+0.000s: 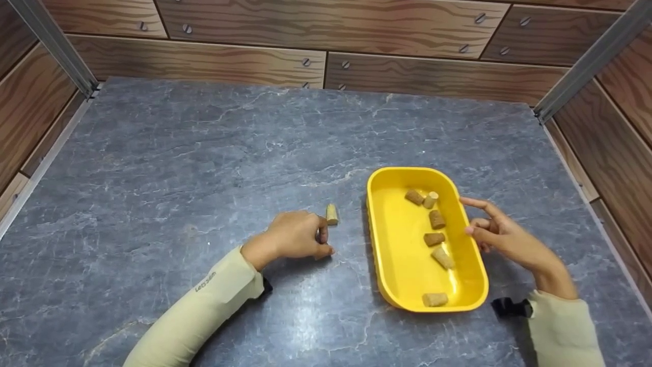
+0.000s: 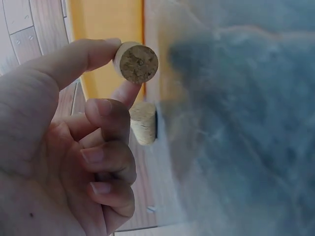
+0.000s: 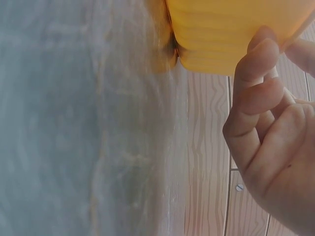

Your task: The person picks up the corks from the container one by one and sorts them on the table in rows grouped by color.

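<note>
Yellow tray (image 1: 400,244), brown corks (image 1: 437,219), marbled blue-grey tabletop (image 1: 214,153)

From my remote post: yellow tray (image 1: 400,239) upright, right of centre; six brown and tan corks (image 1: 437,219) scattered inside, mostly rightward. Pale cork (image 1: 331,214) on its side, mid-frame, on worktop (image 1: 204,153). Held cork (image 2: 140,64), speckled end showing, pinched in left grip (image 1: 296,235).
</note>
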A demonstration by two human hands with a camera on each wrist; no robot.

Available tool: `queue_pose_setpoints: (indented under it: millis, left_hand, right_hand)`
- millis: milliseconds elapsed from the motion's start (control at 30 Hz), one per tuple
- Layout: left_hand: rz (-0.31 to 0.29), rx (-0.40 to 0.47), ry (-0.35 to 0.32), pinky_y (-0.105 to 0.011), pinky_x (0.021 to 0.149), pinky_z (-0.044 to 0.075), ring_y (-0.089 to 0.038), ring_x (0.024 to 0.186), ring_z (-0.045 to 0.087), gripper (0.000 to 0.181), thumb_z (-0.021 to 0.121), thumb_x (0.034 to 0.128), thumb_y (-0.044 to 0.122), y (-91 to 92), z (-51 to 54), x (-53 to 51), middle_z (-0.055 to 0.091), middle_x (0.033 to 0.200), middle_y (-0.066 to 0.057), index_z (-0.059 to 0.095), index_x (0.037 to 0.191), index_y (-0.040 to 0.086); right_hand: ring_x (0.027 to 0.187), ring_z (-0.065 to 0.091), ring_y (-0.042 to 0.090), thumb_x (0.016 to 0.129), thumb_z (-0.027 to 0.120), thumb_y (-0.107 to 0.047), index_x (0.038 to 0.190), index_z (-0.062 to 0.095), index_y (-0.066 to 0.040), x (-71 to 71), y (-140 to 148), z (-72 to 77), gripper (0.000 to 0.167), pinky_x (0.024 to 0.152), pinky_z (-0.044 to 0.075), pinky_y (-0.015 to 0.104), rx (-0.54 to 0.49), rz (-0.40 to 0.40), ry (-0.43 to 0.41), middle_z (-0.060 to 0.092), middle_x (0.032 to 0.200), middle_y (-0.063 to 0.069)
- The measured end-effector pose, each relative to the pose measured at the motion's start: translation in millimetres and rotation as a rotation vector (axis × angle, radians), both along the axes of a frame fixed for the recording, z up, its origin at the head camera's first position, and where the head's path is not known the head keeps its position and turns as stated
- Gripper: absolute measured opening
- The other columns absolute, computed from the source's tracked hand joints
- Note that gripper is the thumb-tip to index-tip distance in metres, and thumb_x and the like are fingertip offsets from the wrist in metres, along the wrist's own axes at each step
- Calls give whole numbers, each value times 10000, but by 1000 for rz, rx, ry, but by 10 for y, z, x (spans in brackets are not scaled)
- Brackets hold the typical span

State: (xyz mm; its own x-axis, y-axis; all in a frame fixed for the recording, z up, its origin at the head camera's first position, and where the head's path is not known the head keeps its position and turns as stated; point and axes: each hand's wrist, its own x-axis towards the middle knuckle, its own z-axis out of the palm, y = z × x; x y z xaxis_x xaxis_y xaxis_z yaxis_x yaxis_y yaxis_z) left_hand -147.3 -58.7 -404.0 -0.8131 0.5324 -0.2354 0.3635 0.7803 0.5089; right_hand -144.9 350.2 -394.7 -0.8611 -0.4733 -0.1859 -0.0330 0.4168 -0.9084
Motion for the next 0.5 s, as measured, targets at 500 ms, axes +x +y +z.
queue_pose_setpoints:
  millis: [500]
  left_hand:
    - [-56, -18, -50, -330, 611, 399, -124, 644, 477, 351, 751, 791, 438, -75, 37, -6, 518, 671, 72, 664, 1034, 199]
  right_hand:
    - [602, 475, 130, 1004, 491, -114, 1497, 226, -123, 2, 5, 3, 560, 564, 427, 317, 15, -6, -5, 610, 799, -68]
